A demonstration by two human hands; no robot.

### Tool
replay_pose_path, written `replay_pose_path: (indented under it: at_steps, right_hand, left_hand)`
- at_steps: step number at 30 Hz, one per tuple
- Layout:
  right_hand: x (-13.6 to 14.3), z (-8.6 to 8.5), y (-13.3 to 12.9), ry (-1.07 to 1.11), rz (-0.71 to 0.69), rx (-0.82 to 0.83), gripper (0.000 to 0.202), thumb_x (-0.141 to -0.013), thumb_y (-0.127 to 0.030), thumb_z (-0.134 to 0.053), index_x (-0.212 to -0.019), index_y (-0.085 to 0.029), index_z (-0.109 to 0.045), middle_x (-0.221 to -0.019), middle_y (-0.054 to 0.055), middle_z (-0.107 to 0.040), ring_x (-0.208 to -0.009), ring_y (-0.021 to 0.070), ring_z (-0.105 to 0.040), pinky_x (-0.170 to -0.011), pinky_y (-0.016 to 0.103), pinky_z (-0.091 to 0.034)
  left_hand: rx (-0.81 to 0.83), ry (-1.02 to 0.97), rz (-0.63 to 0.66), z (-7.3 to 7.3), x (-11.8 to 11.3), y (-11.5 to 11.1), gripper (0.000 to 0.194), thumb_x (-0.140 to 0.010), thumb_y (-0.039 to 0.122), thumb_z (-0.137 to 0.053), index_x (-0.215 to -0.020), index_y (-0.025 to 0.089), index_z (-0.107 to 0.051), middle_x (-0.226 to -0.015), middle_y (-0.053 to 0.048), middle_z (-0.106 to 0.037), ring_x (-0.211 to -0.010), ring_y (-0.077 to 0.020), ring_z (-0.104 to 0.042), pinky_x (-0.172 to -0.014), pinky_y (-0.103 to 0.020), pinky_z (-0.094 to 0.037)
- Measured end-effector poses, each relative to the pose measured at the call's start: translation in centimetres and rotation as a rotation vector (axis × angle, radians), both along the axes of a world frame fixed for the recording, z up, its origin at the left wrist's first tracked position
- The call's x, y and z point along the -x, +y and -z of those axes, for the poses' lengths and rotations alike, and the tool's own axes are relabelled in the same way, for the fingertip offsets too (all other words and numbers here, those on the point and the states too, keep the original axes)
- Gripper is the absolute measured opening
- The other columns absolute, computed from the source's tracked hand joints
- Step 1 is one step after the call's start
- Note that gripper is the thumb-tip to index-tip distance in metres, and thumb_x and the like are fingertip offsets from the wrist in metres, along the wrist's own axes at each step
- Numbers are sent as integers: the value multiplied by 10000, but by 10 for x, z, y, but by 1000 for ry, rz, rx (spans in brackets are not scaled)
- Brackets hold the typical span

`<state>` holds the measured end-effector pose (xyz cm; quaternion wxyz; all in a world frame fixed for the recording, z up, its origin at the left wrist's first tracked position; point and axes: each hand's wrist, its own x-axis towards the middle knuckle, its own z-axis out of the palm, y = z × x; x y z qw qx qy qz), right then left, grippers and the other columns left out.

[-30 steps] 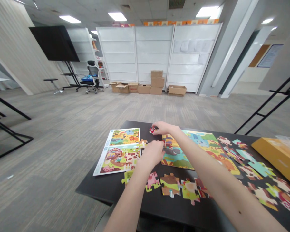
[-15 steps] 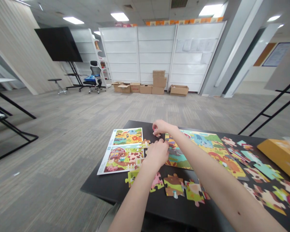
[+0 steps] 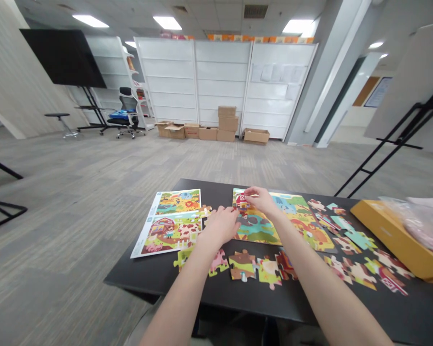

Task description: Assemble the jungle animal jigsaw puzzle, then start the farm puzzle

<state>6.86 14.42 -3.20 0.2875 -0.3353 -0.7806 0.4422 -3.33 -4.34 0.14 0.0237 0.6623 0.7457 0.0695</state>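
My right hand (image 3: 260, 199) pinches a small red and white puzzle piece (image 3: 242, 197) over the upper left part of the animal picture puzzle (image 3: 263, 230). My left hand (image 3: 222, 223) rests palm down at the left edge of that puzzle, fingers spread, with nothing seen in it. To its left lies the printed picture sheet (image 3: 166, 222). A few loose pieces (image 3: 204, 210) show between the sheet and my left hand. Nearer the front edge lie several more, among them a brown piece (image 3: 242, 265) and a green and white piece (image 3: 269, 271).
Several loose pieces (image 3: 361, 239) are spread on the right side of the black table (image 3: 147, 276). Behind them stands a yellow box (image 3: 389, 235) with clear plastic bags (image 3: 424, 221). Cardboard boxes (image 3: 227, 124) line the white shelving beyond.
My right hand has moved right with the small piece, from the bare table onto the puzzle's upper left. The view has shifted to the right.
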Motion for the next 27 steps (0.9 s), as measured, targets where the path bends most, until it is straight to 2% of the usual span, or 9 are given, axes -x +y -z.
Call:
replay_pose_path:
  at_steps: [5, 10, 16, 23, 27]
  right_hand:
    - [-9, 17, -1, -29, 66, -51, 40, -813, -193, -659, -851, -184, -669, -867, 68, -769, -785, 202, -744, -689, 301, -605]
    - [-15, 18, 5, -76, 68, -65, 79, -828, -165, -636, -865, -174, -705, -861, 88, -782, -808, 223, -756, -726, 325, -613]
    - [-9, 19, 2, 10, 26, 19, 186, -858, -151, -604, -998, -161, -726, -991, 101, -793, -894, 213, -763, -756, 303, -620]
    - [1, 20, -5, -52, 10, -151, 218, -849, -92, -596, -962, -191, -754, -1072, 83, -777, -957, 205, -737, -900, 352, -586]
    - [-2, 17, -7, -192, -15, -414, 245, -874, -93, -584, -979, -200, -778, -1104, 89, -762, -1029, 219, -699, -974, 379, -529]
  left_hand:
    - [20, 21, -5, -4, -1, 1, 352, -963, 336, -515, -1269, 215, -641, -1307, -109, -663, -1141, -311, -607, -994, -459, -495]
    - [34, 27, 1, -7, -3, 2, 323, -958, 324, -518, -1221, 207, -664, -1272, -119, -675, -1108, -305, -621, -972, -446, -510]
    - [30, 30, 6, -7, -3, 3, 323, -964, 316, -511, -1230, 209, -661, -1255, -120, -676, -1120, -307, -620, -966, -442, -514]
    - [20, 39, 10, -5, -2, 2, 332, -962, 323, -518, -1242, 200, -647, -1262, -122, -666, -1117, -312, -618, -960, -444, -519]
    - [20, 39, 9, -5, -2, 3, 318, -963, 321, -518, -1223, 191, -647, -1246, -133, -656, -1127, -315, -614, -953, -444, -519]
